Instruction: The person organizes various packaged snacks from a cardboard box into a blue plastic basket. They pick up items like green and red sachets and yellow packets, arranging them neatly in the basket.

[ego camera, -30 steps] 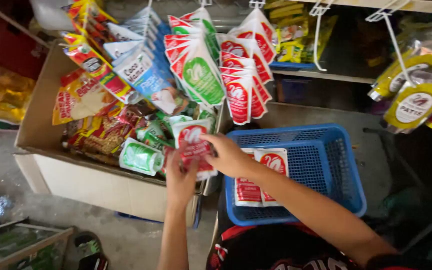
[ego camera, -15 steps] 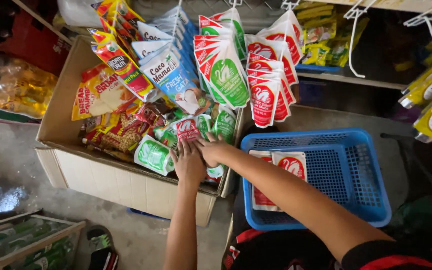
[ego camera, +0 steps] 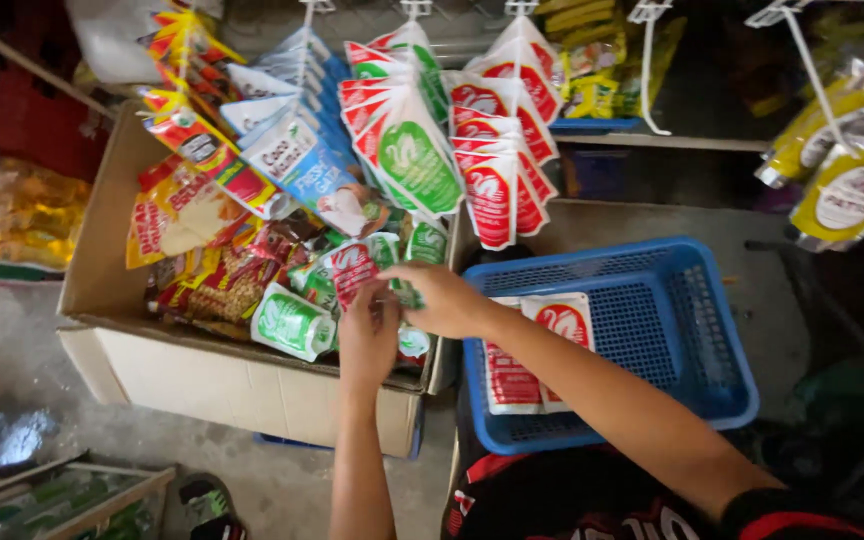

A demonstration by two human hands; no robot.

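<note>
Both hands work inside the cardboard box (ego camera: 202, 370), sorting sachets: the left hand (ego camera: 367, 335) and right hand (ego camera: 442, 298) meet at its right edge, fingers closed together on a red-and-white sachet (ego camera: 352, 270). Judging by the two like sachets in the blue basket (ego camera: 652, 330) just right of the box, the next move calls for lifting it clear. Motion blur hides the exact finger placement.

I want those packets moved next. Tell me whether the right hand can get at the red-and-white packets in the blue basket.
Probably yes: the right hand is beside the blue basket, whose top is open, and nothing covers the red-and-white packets.
</note>
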